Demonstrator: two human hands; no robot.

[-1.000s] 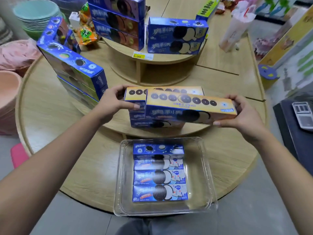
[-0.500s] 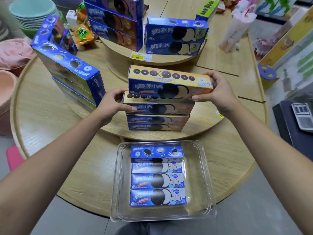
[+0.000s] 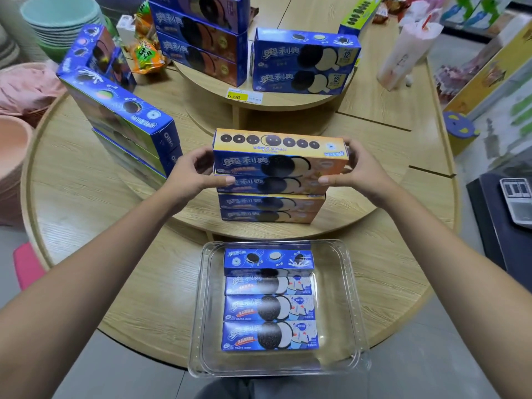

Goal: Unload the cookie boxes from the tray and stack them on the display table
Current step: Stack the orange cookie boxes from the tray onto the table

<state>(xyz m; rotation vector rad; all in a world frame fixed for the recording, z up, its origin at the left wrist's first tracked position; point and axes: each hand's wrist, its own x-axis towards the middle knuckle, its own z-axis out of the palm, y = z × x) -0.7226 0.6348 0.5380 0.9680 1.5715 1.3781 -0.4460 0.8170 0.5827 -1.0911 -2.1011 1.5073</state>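
Both hands clasp the ends of the top cookie box [image 3: 280,155]: left hand [image 3: 193,174] at nine o'clock, right hand [image 3: 357,169] at three. It sits on the stack [image 3: 272,207] on the wooden surface [image 3: 86,191]. At six o'clock, the clear tray [image 3: 348,298] holds four boxes [image 3: 269,300].

Setting: retail shop. Evidence: tiered round wooden display table [image 3: 86,203] stocked with stacked cookie boxes [image 3: 305,64]; yellow price label [image 3: 244,96] reading 6.00 on a tier edge; stacked plastic basins [image 3: 60,21] alongside.
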